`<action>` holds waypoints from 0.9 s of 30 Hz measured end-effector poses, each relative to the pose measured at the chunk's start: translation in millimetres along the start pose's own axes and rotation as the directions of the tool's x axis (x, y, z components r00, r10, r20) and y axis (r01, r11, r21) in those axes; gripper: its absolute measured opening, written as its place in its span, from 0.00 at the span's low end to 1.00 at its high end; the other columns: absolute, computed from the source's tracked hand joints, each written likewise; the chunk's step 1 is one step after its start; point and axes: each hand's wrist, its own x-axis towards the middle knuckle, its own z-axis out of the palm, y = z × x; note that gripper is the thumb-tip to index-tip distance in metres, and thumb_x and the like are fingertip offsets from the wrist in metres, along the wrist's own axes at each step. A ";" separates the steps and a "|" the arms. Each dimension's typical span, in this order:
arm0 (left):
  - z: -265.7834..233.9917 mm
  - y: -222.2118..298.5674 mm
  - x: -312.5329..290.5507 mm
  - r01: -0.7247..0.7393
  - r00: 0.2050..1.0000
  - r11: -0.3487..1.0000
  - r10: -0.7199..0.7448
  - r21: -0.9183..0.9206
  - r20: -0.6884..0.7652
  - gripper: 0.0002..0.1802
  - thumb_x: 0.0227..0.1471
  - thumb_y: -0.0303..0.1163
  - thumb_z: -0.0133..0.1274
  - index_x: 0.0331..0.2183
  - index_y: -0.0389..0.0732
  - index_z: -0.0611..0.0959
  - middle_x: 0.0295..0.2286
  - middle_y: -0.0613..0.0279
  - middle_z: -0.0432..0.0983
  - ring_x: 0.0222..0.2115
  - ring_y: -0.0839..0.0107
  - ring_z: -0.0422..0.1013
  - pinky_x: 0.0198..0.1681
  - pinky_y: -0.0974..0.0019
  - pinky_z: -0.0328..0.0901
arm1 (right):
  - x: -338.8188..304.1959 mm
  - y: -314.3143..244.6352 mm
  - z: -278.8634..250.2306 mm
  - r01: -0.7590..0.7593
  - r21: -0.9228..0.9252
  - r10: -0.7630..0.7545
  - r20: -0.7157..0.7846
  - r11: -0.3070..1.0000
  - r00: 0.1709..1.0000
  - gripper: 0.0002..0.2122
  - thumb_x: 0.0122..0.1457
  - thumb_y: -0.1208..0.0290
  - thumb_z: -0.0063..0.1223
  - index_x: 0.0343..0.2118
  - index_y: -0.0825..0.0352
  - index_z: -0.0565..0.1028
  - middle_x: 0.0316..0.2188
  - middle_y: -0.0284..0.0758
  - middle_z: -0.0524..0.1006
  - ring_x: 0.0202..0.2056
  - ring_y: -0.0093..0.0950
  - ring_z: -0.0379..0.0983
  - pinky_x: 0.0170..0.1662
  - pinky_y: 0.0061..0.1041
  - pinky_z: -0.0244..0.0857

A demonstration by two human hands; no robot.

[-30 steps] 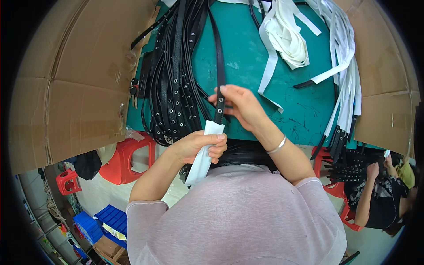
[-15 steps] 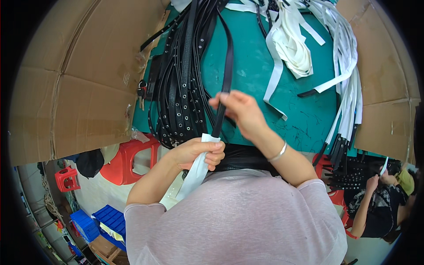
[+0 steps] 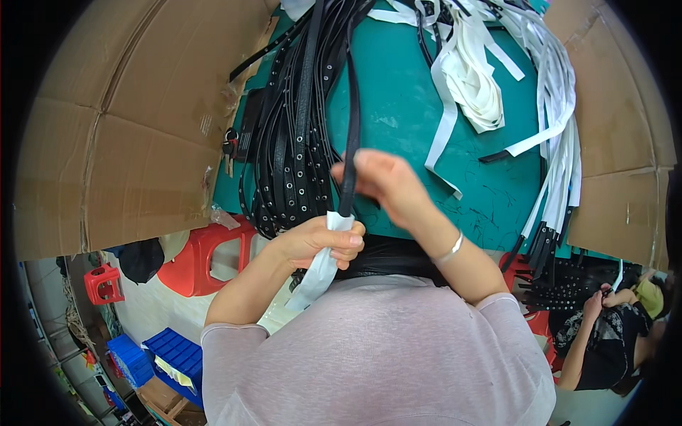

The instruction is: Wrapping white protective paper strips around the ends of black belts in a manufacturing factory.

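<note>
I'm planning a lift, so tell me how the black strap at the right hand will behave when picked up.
The black strap is probably floppy, since it curves above the right hand. It should be light, as it looks thin and narrow. It may also tangle, because its upper part runs close to the black bundle.

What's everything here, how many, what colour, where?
Table: one, green, centre
Strap: one, black, centre
Strip: one, white, lower centre
Eyelet straps: many, black, table's left
Bundle: one, white, table's upper right
Long strips: many, white, table's right edge
Keys: one bunch, black-headed, table's left
Cardboard: two walls, brown, flanking table
Stools: at least three, red, both sides
Crates: two, blue, lower left
Co-worker: one, black clothing, lower right
Left hand: one, bare, gripping strip
Right hand: one, bare, at strap
</note>
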 end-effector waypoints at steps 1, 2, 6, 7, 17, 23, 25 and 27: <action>-0.9 -1.3 1.5 0.038 0.999 0.999 -0.037 0.027 -0.006 0.13 0.50 0.33 0.54 0.22 0.46 0.65 0.16 0.74 0.55 0.17 0.83 0.53 0.22 0.76 0.52 | 12.6 -5.7 -6.0 -0.019 0.117 0.026 -0.062 0.993 0.998 0.11 0.58 0.65 0.48 0.39 0.66 0.74 0.36 0.34 0.77 0.40 0.22 0.71 0.44 0.20 0.60; -0.7 -5.6 4.0 0.044 0.999 0.998 -0.044 0.034 -0.006 0.13 0.49 0.32 0.54 0.22 0.45 0.65 0.16 0.74 0.55 0.17 0.82 0.54 0.23 0.76 0.52 | 15.0 -13.9 -5.8 0.019 0.012 -0.017 -0.131 1.000 0.991 0.10 0.58 0.66 0.49 0.37 0.67 0.74 0.35 0.34 0.77 0.39 0.23 0.72 0.44 0.21 0.61; -0.3 3.6 -2.3 -0.018 0.999 1.000 0.018 -0.002 -0.035 0.14 0.49 0.33 0.54 0.21 0.46 0.65 0.15 0.74 0.55 0.17 0.83 0.54 0.23 0.76 0.52 | -17.4 15.5 6.4 0.079 -0.129 -0.071 0.059 0.989 0.996 0.07 0.56 0.70 0.52 0.32 0.69 0.75 0.32 0.37 0.78 0.36 0.21 0.73 0.42 0.21 0.64; 0.1 5.1 -2.9 -0.021 0.999 1.000 0.021 -0.004 -0.035 0.14 0.49 0.33 0.54 0.21 0.46 0.65 0.15 0.74 0.55 0.17 0.83 0.54 0.23 0.76 0.52 | -23.5 15.3 8.6 0.013 -0.152 0.000 0.087 0.988 0.996 0.09 0.56 0.69 0.52 0.35 0.69 0.75 0.33 0.38 0.78 0.37 0.22 0.73 0.42 0.21 0.64; -3.1 4.0 3.9 0.028 0.997 0.996 -0.022 0.086 -0.071 0.15 0.47 0.29 0.57 0.20 0.45 0.65 0.16 0.73 0.57 0.18 0.81 0.56 0.22 0.76 0.54 | -18.5 9.5 7.5 0.014 -0.092 0.002 0.172 0.996 0.985 0.16 0.59 0.65 0.48 0.44 0.73 0.71 0.37 0.42 0.77 0.42 0.31 0.73 0.49 0.31 0.63; 6.6 2.5 4.2 0.026 0.999 0.986 -0.019 0.164 -0.043 0.16 0.44 0.26 0.59 0.20 0.45 0.65 0.17 0.71 0.60 0.18 0.80 0.58 0.22 0.76 0.55 | -12.2 -48.4 -12.8 0.182 -0.011 -0.183 -0.052 0.983 0.982 0.18 0.62 0.62 0.41 0.44 0.75 0.69 0.37 0.45 0.77 0.38 0.32 0.75 0.47 0.30 0.66; 4.7 9.3 5.9 -0.002 1.000 0.978 0.006 0.207 -0.018 0.16 0.43 0.30 0.61 0.20 0.44 0.68 0.18 0.72 0.64 0.17 0.81 0.63 0.22 0.77 0.59 | -16.7 -43.8 -3.3 0.253 -0.129 -0.255 -0.001 0.959 0.967 0.17 0.62 0.64 0.41 0.43 0.75 0.70 0.37 0.45 0.77 0.40 0.32 0.74 0.48 0.28 0.65; 18.8 21.4 6.1 -0.016 0.998 0.965 0.032 0.262 -0.056 0.15 0.42 0.28 0.60 0.21 0.43 0.67 0.18 0.71 0.62 0.18 0.81 0.61 0.22 0.76 0.58 | -27.7 -25.7 -0.6 0.123 -0.160 -0.094 0.175 0.979 0.980 0.16 0.62 0.65 0.40 0.42 0.75 0.71 0.37 0.46 0.76 0.42 0.33 0.73 0.49 0.28 0.64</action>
